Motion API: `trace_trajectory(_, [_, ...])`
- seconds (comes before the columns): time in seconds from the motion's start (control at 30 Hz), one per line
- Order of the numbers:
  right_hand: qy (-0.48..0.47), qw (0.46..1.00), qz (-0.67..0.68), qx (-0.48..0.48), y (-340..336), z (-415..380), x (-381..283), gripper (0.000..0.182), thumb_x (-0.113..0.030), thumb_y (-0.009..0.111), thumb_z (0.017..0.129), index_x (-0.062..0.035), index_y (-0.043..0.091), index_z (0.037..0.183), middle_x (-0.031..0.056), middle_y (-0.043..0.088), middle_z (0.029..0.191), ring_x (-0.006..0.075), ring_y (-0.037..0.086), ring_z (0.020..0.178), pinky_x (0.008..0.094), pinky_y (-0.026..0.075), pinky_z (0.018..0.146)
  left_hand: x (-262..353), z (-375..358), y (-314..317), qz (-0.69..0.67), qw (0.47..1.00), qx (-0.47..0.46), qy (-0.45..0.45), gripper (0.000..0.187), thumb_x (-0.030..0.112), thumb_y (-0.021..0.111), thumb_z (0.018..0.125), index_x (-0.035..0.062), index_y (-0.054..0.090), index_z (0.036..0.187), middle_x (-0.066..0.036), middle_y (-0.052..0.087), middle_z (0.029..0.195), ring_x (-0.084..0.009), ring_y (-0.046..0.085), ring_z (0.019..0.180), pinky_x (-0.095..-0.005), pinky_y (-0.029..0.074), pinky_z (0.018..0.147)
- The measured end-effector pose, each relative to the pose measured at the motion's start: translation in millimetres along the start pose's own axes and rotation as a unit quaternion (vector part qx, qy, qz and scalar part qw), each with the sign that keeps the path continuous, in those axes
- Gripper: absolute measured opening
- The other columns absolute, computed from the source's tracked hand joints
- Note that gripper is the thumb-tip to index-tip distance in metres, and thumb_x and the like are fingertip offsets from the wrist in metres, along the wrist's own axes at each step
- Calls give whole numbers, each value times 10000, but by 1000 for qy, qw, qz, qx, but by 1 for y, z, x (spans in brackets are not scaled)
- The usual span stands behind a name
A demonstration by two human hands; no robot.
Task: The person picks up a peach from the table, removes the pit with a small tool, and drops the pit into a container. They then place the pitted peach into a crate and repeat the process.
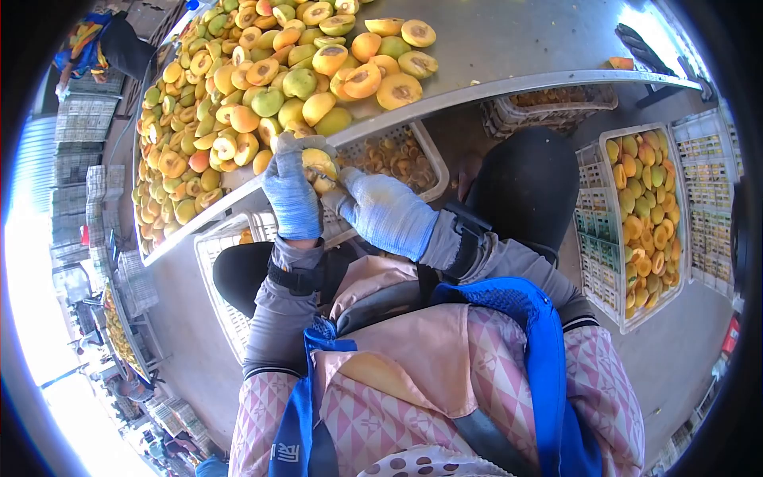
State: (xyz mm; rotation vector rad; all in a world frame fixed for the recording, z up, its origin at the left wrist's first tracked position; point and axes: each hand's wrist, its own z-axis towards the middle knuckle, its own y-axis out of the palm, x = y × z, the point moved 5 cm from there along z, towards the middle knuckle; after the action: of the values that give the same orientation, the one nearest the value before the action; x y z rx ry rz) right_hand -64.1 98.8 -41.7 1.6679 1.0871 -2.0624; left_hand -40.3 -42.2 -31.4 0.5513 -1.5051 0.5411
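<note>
- Fruit heaped on the metal table (501,40) comes right up to the near rim; the loose pile (230,119) could, I'd say, roll off if nudged.
- The left hand (292,191), gloved, is clamped on one fruit (319,161), held just beyond the table's near edge; a wet, soft fruit might slip from that glove and drop.
- The right hand (385,208), gloved too, has its fingertips up against that fruit; I can't tell whether they close on a tool. A slip there could catch the left fingers.
- Far left, stacked crates (83,119), contents unclear to me.
- By the left knee, a white crate (208,258) with a little orange fruit showing.
- Below the hands, a crate (438,165) of brownish scraps, perhaps pits.
- Under the table, another crate (513,121) of brownish bits.
- Right, a crate (592,238) full of fruit.
</note>
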Motion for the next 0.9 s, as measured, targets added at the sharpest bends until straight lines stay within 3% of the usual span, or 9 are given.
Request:
trace_trajectory(0.07, [-17, 997, 79, 15, 1, 4, 5, 284, -286, 570, 937, -24, 598, 1041, 220, 644, 755, 404, 641, 705, 481, 499, 603, 5, -3, 5, -17, 1000, 8, -11, 341, 304, 511, 987, -5, 652, 967, -24, 641, 768, -33, 502, 577, -186, 390, 507])
trace_trajectory(0.17, [-48, 995, 82, 27, -3, 3, 4, 297, -306, 573, 934, -23, 597, 1022, 216, 634, 710, 403, 635, 667, 491, 490, 577, -2, 0, -1, 3, 999, -29, -14, 365, 335, 513, 982, -3, 648, 960, -46, 656, 789, -70, 551, 600, -208, 439, 537])
trace_trajectory(0.27, [-27, 997, -74, 14, -12, -1, -3, 294, -291, 573, 935, -13, 594, 1026, 219, 627, 686, 406, 632, 654, 489, 488, 567, 13, -8, 20, -104, 979, -64, -166, 398, 377, 518, 973, 2, 647, 940, -66, 661, 789, -122, 603, 633, -240, 492, 584])
trace_trajectory(0.37, [-34, 995, -95, 9, -8, -2, -7, 289, -284, 571, 935, -11, 592, 1025, 217, 627, 683, 406, 631, 650, 488, 487, 563, 12, -2, 16, -76, 980, -116, -142, 422, 410, 531, 961, 5, 646, 935, -72, 660, 778, -160, 636, 671, -267, 524, 625])
trace_trajectory(0.5, [-6, 1000, 2, -4, -4, 2, -2, 294, -281, 571, 936, -1, 599, 1021, 226, 635, 720, 409, 635, 680, 483, 496, 598, 5, 1, 6, 60, 997, -41, -12, 416, 371, 508, 979, -12, 652, 906, -80, 662, 747, -137, 625, 661, -250, 500, 606])
trace_trajectory(0.53, [-3, 1000, 28, -10, -1, 3, 2, 300, -281, 570, 937, 3, 601, 1032, 232, 641, 748, 410, 639, 708, 478, 500, 620, 3, -1, 7, 38, 999, -18, -16, 436, 369, 482, 991, -20, 652, 891, -87, 663, 745, -134, 616, 648, -245, 489, 599])
trace_trajectory(0.67, [24, 986, 154, -62, 1, 6, 3, 326, -276, 560, 949, 13, 602, 1093, 252, 655, 878, 413, 642, 840, 455, 505, 712, 10, -9, 12, -36, 996, -84, -18, 469, 411, 486, 983, -20, 642, 882, -93, 662, 748, -140, 617, 650, -248, 490, 605])
trace_trajectory(0.73, [24, 986, 147, -77, 3, 6, 4, 341, -284, 554, 954, 12, 597, 1117, 254, 655, 913, 413, 637, 878, 452, 501, 732, 8, -9, 11, -59, 992, -110, -29, 476, 423, 488, 979, -19, 636, 882, -97, 663, 753, -142, 616, 649, -252, 493, 609])
trace_trajectory(0.9, [21, 987, 133, -84, 6, 7, 7, 358, -305, 545, 959, 12, 596, 1120, 251, 657, 908, 401, 643, 878, 438, 502, 732, -1, -8, 8, -100, 990, -67, -70, 489, 445, 478, 979, -15, 627, 904, -100, 662, 758, -148, 614, 643, -259, 502, 608])
